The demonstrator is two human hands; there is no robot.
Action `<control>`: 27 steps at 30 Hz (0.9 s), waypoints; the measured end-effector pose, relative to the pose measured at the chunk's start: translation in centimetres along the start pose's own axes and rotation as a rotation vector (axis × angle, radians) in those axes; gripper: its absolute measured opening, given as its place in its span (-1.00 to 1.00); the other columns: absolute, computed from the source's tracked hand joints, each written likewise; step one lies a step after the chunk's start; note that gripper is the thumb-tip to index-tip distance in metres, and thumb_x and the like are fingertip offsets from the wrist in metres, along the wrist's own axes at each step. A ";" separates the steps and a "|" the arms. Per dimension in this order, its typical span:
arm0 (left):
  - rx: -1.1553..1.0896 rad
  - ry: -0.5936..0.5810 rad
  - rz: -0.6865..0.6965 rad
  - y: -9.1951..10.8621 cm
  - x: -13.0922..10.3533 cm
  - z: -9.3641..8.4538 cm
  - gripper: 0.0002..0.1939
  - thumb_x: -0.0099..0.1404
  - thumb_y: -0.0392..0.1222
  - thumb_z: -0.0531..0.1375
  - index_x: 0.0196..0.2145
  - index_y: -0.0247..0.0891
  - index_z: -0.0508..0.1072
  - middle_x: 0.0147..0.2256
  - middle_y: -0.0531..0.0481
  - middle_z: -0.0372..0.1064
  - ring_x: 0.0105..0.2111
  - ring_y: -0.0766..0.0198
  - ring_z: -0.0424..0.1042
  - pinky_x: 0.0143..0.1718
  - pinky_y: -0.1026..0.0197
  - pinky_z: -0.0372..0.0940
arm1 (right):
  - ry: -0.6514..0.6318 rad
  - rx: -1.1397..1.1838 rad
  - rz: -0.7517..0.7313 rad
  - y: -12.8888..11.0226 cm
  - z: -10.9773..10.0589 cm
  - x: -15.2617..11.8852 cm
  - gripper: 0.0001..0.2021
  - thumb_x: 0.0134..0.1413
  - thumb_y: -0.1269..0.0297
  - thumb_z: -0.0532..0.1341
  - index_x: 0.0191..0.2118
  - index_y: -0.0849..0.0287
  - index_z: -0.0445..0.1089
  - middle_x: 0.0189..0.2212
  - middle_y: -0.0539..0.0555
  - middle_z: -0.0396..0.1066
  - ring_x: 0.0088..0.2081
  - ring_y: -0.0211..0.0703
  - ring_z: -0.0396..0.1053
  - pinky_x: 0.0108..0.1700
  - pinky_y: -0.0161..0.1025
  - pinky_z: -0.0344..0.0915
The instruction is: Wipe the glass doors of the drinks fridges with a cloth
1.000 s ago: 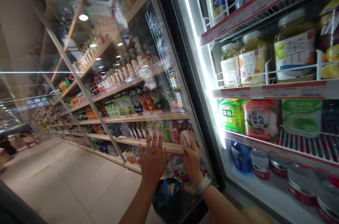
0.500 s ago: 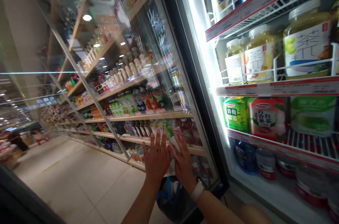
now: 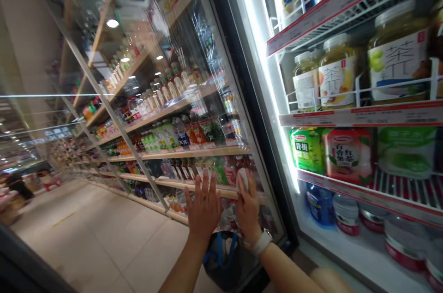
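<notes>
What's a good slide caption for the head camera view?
Left hand spread at a glass door, right hand holding a small white object, beside lit shelves of drinks.

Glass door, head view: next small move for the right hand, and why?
I'd slide the right hand slightly up the glass door: it holds a white pad that appears to be against the glass, and no hand is in the way above. Going toward the left hand, spread open close by, would likely crowd it.
</notes>
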State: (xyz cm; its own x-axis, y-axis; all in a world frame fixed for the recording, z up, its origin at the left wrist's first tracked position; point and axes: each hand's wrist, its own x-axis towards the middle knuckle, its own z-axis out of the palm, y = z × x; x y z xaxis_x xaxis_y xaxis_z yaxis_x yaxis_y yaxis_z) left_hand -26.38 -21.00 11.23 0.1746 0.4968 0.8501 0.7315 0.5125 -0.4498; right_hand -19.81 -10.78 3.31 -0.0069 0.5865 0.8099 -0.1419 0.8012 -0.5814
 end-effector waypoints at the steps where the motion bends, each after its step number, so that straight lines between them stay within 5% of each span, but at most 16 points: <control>1: -0.003 -0.003 -0.002 0.0 0.0 0.0 -0.32 0.38 -0.18 0.07 0.36 -0.22 -0.11 0.29 -0.17 0.04 0.37 0.10 -0.23 0.37 -0.14 -0.38 | -0.034 0.007 -0.037 -0.6 0.3 -0.5 -0.31 0.12 0.58 -0.08 0.35 -0.06 0.00 0.40 0.01 -0.15 0.40 -0.02 -0.18 0.35 0.20 0.00; 7: -0.023 -0.022 -0.009 -0.1 0.0 -0.1 -0.32 0.38 -0.21 0.07 0.37 -0.19 -0.12 0.30 -0.17 0.02 0.36 0.08 -0.17 0.36 -0.17 -0.37 | -0.170 0.011 -0.187 -1.1 -0.2 -0.6 -0.27 0.07 0.63 -0.06 0.33 -0.10 0.04 0.39 -0.03 -0.08 0.39 -0.06 -0.12 0.35 0.14 0.05; 16: -0.045 -0.032 -0.020 -0.1 -0.3 0.2 -0.30 0.38 -0.19 0.07 0.37 -0.17 -0.14 0.31 -0.17 0.00 0.35 0.05 -0.13 0.36 -0.17 -0.40 | 0.089 -0.022 0.021 4.5 -3.0 2.9 -0.38 0.21 0.54 -0.10 0.35 -0.02 0.02 0.37 0.05 -0.04 0.39 -0.07 -0.12 0.35 0.19 0.00; 27: 0.016 -0.022 -0.002 0.0 -0.3 0.2 -0.35 0.40 -0.18 0.03 0.36 -0.23 -0.11 0.30 -0.18 0.03 0.37 0.09 -0.20 0.36 -0.18 -0.38 | -0.113 0.020 -0.197 -2.0 1.2 -2.0 -0.31 0.13 0.58 -0.07 0.34 -0.11 0.03 0.38 0.00 -0.06 0.38 -0.04 -0.07 0.33 0.15 0.05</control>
State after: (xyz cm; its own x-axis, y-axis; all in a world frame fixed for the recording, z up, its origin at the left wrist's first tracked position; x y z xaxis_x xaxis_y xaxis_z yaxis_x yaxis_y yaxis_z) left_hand -26.59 -21.02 10.97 0.1587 0.5110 0.8448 0.7210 0.5246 -0.4528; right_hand -20.67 -13.67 2.90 -0.0881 0.4014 0.9117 -0.1713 0.8955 -0.4108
